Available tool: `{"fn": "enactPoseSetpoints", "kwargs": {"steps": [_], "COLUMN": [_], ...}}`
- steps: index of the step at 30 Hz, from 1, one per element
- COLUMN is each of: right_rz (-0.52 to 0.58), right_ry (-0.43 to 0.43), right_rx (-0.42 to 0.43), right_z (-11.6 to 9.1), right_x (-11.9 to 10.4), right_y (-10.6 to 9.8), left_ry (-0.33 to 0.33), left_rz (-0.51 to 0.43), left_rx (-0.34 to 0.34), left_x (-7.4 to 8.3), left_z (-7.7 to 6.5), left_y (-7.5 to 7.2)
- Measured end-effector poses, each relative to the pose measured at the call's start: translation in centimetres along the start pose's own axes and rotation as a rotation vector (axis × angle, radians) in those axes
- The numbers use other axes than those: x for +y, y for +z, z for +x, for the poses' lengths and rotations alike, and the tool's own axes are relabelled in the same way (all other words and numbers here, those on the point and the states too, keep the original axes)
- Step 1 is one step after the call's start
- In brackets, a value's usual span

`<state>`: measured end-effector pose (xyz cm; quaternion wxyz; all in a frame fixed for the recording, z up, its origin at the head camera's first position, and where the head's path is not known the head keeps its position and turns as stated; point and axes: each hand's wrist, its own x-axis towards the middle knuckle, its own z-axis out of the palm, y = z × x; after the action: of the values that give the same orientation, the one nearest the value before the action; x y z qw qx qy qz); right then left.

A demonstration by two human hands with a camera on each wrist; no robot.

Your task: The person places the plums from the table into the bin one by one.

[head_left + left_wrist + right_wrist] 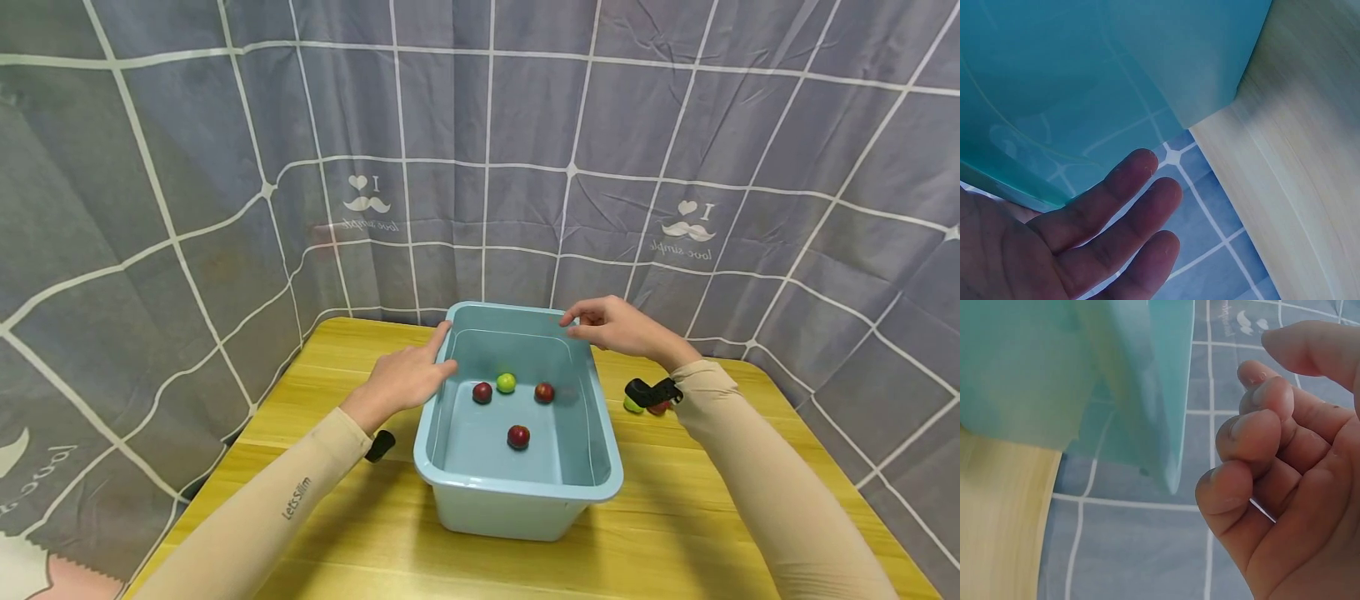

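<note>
A light blue plastic basin (517, 517) stands in the middle of the table. On its floor lie a green apple-like fruit (506, 382) and several dark red ones, such as the plum-sized fruit (518, 437) nearest the front. My left hand (408, 375) rests at the basin's left rim, index finger stretched along it and thumb over the inside. The left wrist view shows its other fingers (1141, 212) loosely extended outside the wall. At the far right corner my right hand (618, 325) hovers by the rim, fingers (1247, 434) loosely bent, holding nothing.
Right of the basin, a green fruit (633, 405) and a red fruit (660, 407) lie on the wooden table (675, 483), partly hidden by the right wrist's black camera strap (651, 392). A grey curtain (450, 208) with white grid lines hangs behind and along both sides.
</note>
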<state>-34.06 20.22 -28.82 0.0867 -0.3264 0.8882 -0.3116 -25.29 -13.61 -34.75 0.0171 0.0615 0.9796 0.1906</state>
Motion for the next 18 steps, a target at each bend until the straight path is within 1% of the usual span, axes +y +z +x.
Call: {"fn": "enactPoseSetpoints", "kwargs": {"steps": [8, 14, 18], "right_rz": [0.079, 0.092, 0.09], "right_ry": [0.008, 0.027, 0.042], "right_rx": [0.051, 0.126, 0.159], "right_z": [-1.7, -3.1, -4.0], "right_x": [1.6, 2.6, 3.2], "right_y": [0.1, 0.3, 0.4], "left_ry": [-0.001, 0.003, 0.005], "left_rz": [-0.005, -0.008, -0.014], "left_rx": [0.0, 0.008, 0.007], "left_x": [-0.1, -0.1, 0.0], "left_z": [-0.2, -0.2, -0.2], "left_y": [0.2, 0.2, 0.2]}}
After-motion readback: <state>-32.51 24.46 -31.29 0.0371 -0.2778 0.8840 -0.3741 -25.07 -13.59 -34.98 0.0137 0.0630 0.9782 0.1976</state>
